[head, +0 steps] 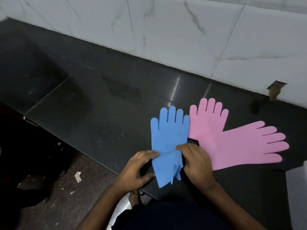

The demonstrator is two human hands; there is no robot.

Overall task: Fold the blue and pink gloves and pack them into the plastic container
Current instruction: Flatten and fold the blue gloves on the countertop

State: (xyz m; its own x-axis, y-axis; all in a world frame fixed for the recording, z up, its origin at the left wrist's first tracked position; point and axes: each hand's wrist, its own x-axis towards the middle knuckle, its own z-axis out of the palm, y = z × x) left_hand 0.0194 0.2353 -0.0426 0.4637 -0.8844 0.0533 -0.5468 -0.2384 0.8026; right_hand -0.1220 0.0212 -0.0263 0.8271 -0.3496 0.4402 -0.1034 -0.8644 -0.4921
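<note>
A blue glove lies flat on the dark counter, fingers pointing away from me. My left hand pinches its cuff at the left edge. My right hand grips the cuff on the right, bunching the material. Two pink gloves lie to the right: one pink glove with fingers pointing away, and a larger-looking pink glove with fingers pointing right, overlapping the first. A pale translucent plastic container shows at the right edge, mostly cut off.
A white marbled tile wall rises behind the counter, with a chipped hole at the right. The counter's front edge runs diagonally; below it to the left is a speckled floor with small debris.
</note>
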